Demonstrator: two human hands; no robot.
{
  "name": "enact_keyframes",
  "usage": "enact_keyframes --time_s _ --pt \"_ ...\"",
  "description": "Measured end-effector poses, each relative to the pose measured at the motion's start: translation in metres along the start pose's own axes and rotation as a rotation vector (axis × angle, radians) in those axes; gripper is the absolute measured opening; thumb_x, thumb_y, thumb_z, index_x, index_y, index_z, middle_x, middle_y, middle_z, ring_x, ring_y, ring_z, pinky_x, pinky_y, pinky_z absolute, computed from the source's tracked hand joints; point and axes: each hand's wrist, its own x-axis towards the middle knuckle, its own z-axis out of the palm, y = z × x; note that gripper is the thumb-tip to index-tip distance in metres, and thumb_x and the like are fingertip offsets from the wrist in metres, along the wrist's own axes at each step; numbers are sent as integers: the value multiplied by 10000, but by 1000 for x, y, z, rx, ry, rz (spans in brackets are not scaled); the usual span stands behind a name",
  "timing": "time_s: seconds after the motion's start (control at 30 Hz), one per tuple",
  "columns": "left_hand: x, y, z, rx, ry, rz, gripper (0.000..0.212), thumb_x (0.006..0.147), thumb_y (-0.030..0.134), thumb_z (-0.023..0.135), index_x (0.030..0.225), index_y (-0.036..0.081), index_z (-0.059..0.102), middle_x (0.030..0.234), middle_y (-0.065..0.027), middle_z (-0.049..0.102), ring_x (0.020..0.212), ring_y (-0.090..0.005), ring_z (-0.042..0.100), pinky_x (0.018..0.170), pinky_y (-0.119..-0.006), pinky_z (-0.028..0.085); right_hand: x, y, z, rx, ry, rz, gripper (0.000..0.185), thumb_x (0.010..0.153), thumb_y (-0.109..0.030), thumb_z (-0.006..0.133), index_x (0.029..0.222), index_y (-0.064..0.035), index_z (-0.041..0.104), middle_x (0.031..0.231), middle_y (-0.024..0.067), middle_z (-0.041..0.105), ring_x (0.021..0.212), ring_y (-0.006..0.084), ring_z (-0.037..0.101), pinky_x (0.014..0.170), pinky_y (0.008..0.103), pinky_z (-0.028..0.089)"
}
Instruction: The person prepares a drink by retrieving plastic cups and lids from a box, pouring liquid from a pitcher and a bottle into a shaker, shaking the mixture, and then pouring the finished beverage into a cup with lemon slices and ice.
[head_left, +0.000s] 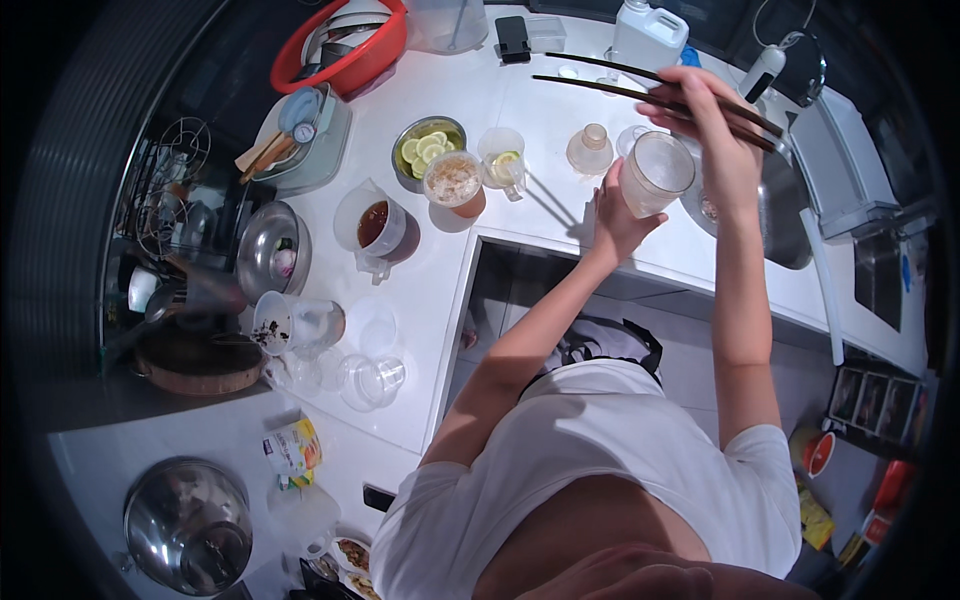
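My left hand (626, 214) is closed around a clear, frosty-looking plastic cup (651, 184), held above the white counter near its front edge. Above and right of the cup, my right hand (709, 124) grips a pair of dark chopsticks (611, 88) whose tips point left, apart from each other. A clear dome-shaped lid or shaker top (590, 150) stands left of the cup. Farther left are a small plastic jug (501, 161) with a citrus slice in it, a cup of brown drink with a foamy, icy top (454, 184), and a steel bowl of citrus slices (429, 150).
A measuring jug of dark liquid (375, 225) and a steel bowl (274, 251) stand at left. A jug with dark residue (289, 322) is near clear plastic cups and lids (367, 382). The sink (784, 202) lies right, a white canister (649, 37) behind, and a red basin (394, 37) back left.
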Motion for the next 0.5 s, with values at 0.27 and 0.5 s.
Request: enact_keyframes --time_s 0.27,0.5 --pt "-19 53 -54 46 166 -158 1003 611 276 880 1389 -40 333 1324 -228 464 1233 -345 503 1021 -442 426 -2 35 -56 207 121 -27 350 1027 -223 477 1137 81 611 984 203 692 890 287 719 803 331 587" --pt "-48 96 -181 358 298 -284 950 613 267 843 1388 -30 379 1250 -224 466 1179 -363 485 1023 -453 411 16 103 -28 319 26 126 357 1029 -243 489 1120 79 612 973 190 680 867 269 714 793 328 591"
